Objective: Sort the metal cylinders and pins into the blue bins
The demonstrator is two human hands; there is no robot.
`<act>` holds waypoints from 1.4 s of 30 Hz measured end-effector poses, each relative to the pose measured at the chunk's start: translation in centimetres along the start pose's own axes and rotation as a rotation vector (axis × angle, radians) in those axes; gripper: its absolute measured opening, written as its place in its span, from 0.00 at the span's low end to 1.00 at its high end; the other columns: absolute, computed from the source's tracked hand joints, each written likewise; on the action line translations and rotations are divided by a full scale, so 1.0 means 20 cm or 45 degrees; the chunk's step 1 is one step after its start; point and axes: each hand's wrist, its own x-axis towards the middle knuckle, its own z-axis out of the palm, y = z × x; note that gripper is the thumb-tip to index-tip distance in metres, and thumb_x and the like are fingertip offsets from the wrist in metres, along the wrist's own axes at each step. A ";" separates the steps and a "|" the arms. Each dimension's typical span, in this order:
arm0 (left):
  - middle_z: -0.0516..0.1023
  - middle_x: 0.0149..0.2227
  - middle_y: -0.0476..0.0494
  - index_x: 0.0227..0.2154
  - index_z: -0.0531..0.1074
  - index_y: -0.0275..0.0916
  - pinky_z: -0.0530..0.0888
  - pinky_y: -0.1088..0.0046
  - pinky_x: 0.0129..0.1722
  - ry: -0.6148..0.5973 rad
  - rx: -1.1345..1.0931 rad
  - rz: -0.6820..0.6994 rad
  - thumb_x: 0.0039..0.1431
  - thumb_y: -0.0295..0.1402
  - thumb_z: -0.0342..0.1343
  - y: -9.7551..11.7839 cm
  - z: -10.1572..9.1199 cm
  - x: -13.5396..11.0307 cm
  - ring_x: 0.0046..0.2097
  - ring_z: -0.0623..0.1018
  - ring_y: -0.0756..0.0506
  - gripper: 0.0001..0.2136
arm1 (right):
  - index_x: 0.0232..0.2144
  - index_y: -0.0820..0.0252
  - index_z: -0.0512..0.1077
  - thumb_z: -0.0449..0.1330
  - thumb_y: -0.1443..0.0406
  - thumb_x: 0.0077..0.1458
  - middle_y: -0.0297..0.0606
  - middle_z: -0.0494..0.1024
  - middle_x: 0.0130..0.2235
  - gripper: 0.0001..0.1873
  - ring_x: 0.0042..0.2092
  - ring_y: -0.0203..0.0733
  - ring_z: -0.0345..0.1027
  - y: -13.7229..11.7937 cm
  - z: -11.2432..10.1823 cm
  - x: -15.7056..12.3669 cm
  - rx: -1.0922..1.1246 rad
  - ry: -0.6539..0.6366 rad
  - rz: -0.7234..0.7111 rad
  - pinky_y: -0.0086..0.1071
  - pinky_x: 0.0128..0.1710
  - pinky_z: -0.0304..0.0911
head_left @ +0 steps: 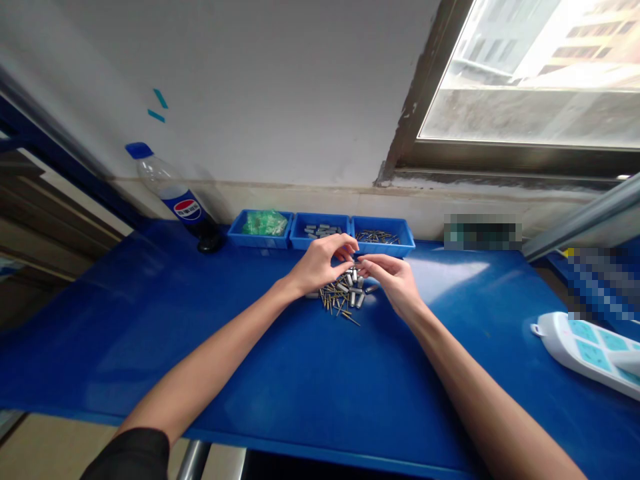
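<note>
Clock positions are read from the parts pile, with 12 o'clock pointing away from the person. A white wall [275, 93] backs the station; a metal-framed window [530, 113] is set in it at 1 to 2 o'clock. The blue worktable [310, 380] supports all loose items. A cola bottle [183, 203] with a blue cap stands at 10 o'clock, near the wall. A white power strip [595, 353] with cyan panels lies at 4 o'clock, well apart.

Left hand [327, 259]: at 11 o'clock, fingers curled, thumb opposed. Right hand [393, 277]: at 1 o'clock, thumb and fingertips drawn close together. The fingertips of both hands meet near each other above the pile's far edge; whether either pinches a part cannot be told.

Three blue bins stand side by side at 11 to 1 o'clock: the left bin [260, 242] contains a green plastic bag [264, 223], the middle bin [313, 244] metal cylinders, the right bin [385, 250] slender pins. The parts pile [345, 291] combines loose silver cylinders [360, 301] and thin gold-and-grey pins [328, 301], spread toward 6 o'clock.
</note>
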 end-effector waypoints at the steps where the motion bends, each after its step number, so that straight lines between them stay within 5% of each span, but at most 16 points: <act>1: 0.80 0.41 0.44 0.44 0.73 0.37 0.80 0.71 0.43 0.012 0.035 -0.011 0.59 0.25 0.64 -0.01 0.00 0.00 0.38 0.81 0.49 0.11 | 0.37 0.56 0.84 0.70 0.54 0.56 0.39 0.85 0.33 0.13 0.35 0.44 0.78 0.00 0.00 0.00 0.001 0.033 -0.014 0.39 0.40 0.72; 6: 0.83 0.42 0.41 0.42 0.77 0.36 0.79 0.62 0.50 -0.091 0.308 -0.037 0.66 0.27 0.59 -0.06 0.02 0.00 0.45 0.82 0.43 0.04 | 0.40 0.56 0.83 0.66 0.55 0.60 0.41 0.86 0.39 0.12 0.39 0.46 0.78 -0.01 -0.03 0.01 0.059 0.272 -0.145 0.42 0.44 0.72; 11: 0.78 0.61 0.40 0.57 0.76 0.39 0.74 0.57 0.61 -0.434 0.561 0.116 0.59 0.14 0.53 -0.11 0.07 -0.04 0.63 0.73 0.39 0.25 | 0.57 0.50 0.75 0.66 0.58 0.58 0.44 0.79 0.59 0.25 0.48 0.50 0.79 -0.01 -0.05 0.01 0.125 0.294 -0.174 0.45 0.50 0.72; 15: 0.81 0.58 0.40 0.56 0.77 0.40 0.75 0.61 0.57 -0.500 0.696 0.127 0.59 0.15 0.56 -0.12 0.07 -0.05 0.60 0.75 0.39 0.24 | 0.57 0.50 0.73 0.65 0.57 0.59 0.45 0.79 0.59 0.24 0.44 0.48 0.79 -0.01 -0.04 0.01 0.079 0.275 -0.159 0.44 0.47 0.73; 22: 0.84 0.39 0.37 0.39 0.83 0.38 0.76 0.66 0.44 -0.445 0.816 0.100 0.65 0.23 0.57 -0.10 0.01 -0.02 0.43 0.82 0.41 0.10 | 0.55 0.53 0.75 0.64 0.57 0.59 0.46 0.80 0.57 0.22 0.41 0.45 0.78 -0.02 -0.03 0.01 0.121 0.246 -0.131 0.42 0.44 0.72; 33: 0.85 0.36 0.42 0.34 0.83 0.39 0.77 0.68 0.41 -0.363 0.647 0.021 0.61 0.24 0.63 -0.11 -0.03 -0.03 0.38 0.84 0.43 0.05 | 0.53 0.53 0.76 0.63 0.56 0.60 0.45 0.81 0.55 0.20 0.40 0.44 0.77 -0.02 -0.04 0.00 0.097 0.227 -0.113 0.40 0.42 0.71; 38: 0.86 0.43 0.40 0.38 0.84 0.38 0.80 0.64 0.47 -0.047 0.389 -0.015 0.63 0.26 0.61 -0.08 -0.02 -0.01 0.44 0.85 0.42 0.07 | 0.50 0.53 0.78 0.64 0.56 0.60 0.43 0.84 0.49 0.17 0.38 0.44 0.77 -0.01 -0.04 0.00 0.062 0.210 -0.131 0.40 0.42 0.71; 42: 0.87 0.37 0.41 0.37 0.83 0.36 0.83 0.65 0.42 0.168 -0.155 -0.272 0.60 0.31 0.65 -0.02 0.00 0.01 0.39 0.86 0.43 0.05 | 0.46 0.53 0.80 0.67 0.54 0.60 0.40 0.85 0.44 0.15 0.41 0.45 0.78 -0.03 -0.02 0.00 -0.038 0.119 -0.136 0.42 0.46 0.71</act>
